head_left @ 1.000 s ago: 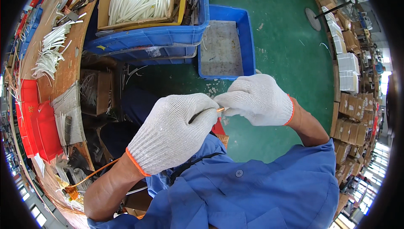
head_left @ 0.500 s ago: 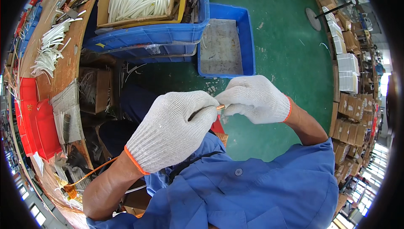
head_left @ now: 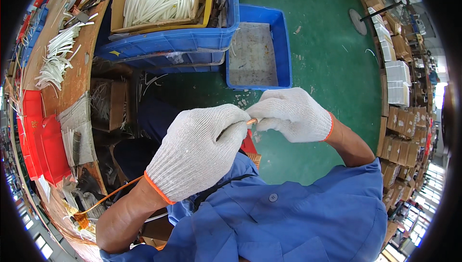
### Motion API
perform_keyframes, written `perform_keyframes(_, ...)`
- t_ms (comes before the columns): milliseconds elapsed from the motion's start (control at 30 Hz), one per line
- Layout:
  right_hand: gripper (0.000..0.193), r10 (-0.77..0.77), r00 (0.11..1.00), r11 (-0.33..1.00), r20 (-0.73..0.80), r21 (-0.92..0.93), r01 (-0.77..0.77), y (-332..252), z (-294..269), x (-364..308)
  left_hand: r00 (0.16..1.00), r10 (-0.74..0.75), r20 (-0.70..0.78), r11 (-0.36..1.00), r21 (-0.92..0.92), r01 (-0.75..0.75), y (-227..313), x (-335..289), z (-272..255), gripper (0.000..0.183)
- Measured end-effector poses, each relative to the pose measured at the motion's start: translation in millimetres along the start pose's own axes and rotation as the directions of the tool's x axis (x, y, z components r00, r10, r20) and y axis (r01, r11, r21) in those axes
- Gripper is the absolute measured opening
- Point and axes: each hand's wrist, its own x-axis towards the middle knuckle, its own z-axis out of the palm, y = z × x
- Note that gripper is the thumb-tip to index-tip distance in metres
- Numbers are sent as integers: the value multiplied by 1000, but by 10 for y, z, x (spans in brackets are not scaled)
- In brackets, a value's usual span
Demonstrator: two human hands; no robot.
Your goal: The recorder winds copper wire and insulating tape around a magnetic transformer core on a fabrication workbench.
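My left hand (head_left: 199,149) and my right hand (head_left: 293,115), both in white knitted gloves with orange cuffs, meet in front of my blue work shirt. Between their fingertips shows a short copper-coloured piece (head_left: 251,122), thin like a rod or wire. My left thumb and fingers pinch it from one side, and my right fingers close round its other end. Most of the piece is hidden by the gloves. An orange-copper wire (head_left: 111,193) passes behind my left forearm from a small coil (head_left: 82,220) at the bench's near end; whether it joins the held piece cannot be seen.
A wooden bench (head_left: 79,76) on the left carries white strips (head_left: 57,60) and a red bin (head_left: 50,146). Ahead stand stacked blue crates (head_left: 163,40) with a cardboard box of white tubing (head_left: 161,0). A low blue crate (head_left: 284,45) sits on the green floor; cartons (head_left: 402,122) line the right.
Both hands stay together on the copper-coloured piece. Only a very slight shift of the left hand and wrist shows.
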Motion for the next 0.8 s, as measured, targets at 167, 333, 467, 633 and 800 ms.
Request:
perform_keyframes(167,22,8,999,990,33,-144,-3,-59,-18,31,1000,-11,1,1000,8,11,-18,12,4,22)
perform_keyframes(333,24,-32,999,974,5,-224,32,-115,-29,71,1000,-12,-10,1000,10,12,-24,28,8,21)
perform_keyframes(467,25,22,1000,972,20,-236,-17,-94,-52,82,999,-19,-30,999,-26,19,-30,9,16,18)
perform_keyframes(633,32,-80,997,920,18,-383,80,-83,31,76,997,48,-56,997,56,-45,-226,-31,96,22)
perform_keyframes(800,33,-90,992,837,85,-533,122,-192,49,139,997,-9,-73,992,124,19,-284,-1,194,30)
